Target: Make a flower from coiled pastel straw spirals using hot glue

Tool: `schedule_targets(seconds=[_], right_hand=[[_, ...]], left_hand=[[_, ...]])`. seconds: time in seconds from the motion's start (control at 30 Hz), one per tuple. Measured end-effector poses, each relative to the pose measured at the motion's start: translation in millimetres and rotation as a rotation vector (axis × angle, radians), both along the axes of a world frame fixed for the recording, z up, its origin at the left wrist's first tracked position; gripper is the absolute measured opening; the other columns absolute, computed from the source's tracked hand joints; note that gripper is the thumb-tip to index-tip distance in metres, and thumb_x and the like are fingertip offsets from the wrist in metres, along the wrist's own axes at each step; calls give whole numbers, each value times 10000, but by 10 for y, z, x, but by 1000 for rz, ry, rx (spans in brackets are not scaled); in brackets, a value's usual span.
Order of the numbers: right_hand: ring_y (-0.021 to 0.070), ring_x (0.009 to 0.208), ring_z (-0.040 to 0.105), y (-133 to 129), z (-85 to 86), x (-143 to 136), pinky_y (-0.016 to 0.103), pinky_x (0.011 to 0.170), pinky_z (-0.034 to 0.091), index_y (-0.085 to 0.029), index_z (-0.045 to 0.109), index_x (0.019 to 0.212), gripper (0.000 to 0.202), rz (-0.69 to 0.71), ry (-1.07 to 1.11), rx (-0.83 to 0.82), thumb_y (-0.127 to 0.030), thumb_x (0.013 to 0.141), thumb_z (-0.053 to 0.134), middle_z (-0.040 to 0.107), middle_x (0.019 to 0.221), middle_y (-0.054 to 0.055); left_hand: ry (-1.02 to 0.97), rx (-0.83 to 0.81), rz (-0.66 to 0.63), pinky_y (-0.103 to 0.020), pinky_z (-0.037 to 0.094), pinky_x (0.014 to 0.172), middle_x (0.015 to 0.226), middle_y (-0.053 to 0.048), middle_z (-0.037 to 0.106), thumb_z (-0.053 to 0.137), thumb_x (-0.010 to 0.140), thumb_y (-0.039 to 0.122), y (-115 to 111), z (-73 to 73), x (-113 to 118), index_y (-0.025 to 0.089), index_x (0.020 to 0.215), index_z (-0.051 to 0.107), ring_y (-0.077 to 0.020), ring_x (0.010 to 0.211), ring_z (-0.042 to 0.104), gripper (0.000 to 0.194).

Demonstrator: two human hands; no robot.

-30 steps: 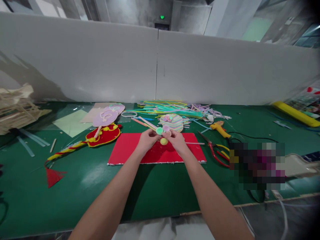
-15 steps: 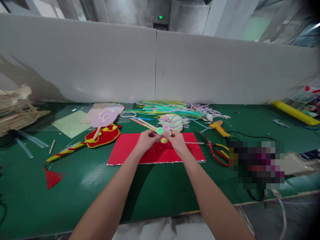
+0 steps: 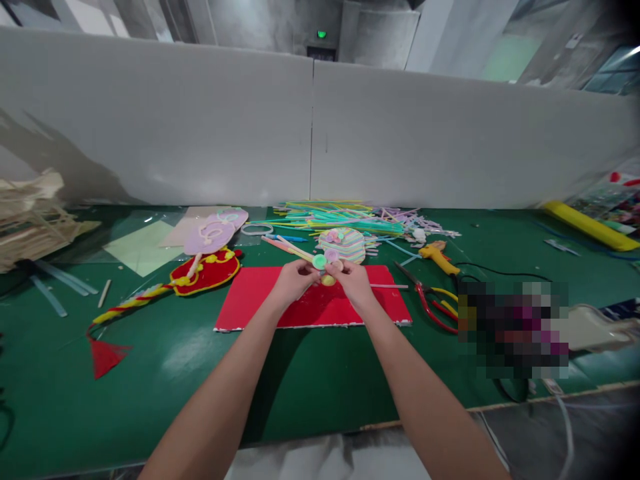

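Observation:
Above a red board (image 3: 250, 303), my left hand (image 3: 294, 283) and my right hand (image 3: 355, 283) meet, their fingertips pinching a cluster of small coloured discs (image 3: 319, 262) that look like coiled pipe cleaners. Green, lilac, peach and yellow discs show between the fingers; how they are joined is hidden. Just behind the hands lies a striped pastel round piece (image 3: 353, 245) with a small flower-like decoration. A thin pink stick (image 3: 390, 287) rests across the board's right part.
Many pipe cleaners (image 3: 340, 219) lie along the partition. To the left are a red fan-shaped piece (image 3: 205, 275) with yellow trim and a lilac piece (image 3: 213, 233). Red-handled pliers (image 3: 433, 310) and a yellow glue gun (image 3: 439, 257) lie right, beside a blurred patch.
My fingers have shifted very slightly around the disc cluster, and the yellow disc sits a little differently. Everything else stays as it was.

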State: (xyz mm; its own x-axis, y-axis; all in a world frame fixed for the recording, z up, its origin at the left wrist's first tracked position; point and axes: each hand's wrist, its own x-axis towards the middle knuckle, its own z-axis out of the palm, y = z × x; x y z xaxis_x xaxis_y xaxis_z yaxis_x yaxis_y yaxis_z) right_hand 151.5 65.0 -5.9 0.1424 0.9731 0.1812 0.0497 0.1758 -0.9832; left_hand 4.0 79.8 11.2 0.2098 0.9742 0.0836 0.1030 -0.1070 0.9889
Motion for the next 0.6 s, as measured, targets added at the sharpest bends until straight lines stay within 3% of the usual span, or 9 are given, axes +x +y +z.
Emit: schedule_targets(seconds=[0.27,0.6], right_hand=[[111,579,413,-2,-8,-29,240,578,374,-163,542,584,311,-19,11,18,-452,631,647,450,570,-35],[115,577,409,-20,-7,-47,243,572,372,-164,539,572,334,-11,16,18,-476,630,644,442,559,-33]], left_hand=[[11,3,-35,-249,474,540,519,13,605,690,575,269,25,-27,-39,160,580,565,-142,521,593,166],[32,-38,-64,-263,474,527,481,13,600,696,554,246,-3,76,-50,167,545,559,-146,494,581,158]])
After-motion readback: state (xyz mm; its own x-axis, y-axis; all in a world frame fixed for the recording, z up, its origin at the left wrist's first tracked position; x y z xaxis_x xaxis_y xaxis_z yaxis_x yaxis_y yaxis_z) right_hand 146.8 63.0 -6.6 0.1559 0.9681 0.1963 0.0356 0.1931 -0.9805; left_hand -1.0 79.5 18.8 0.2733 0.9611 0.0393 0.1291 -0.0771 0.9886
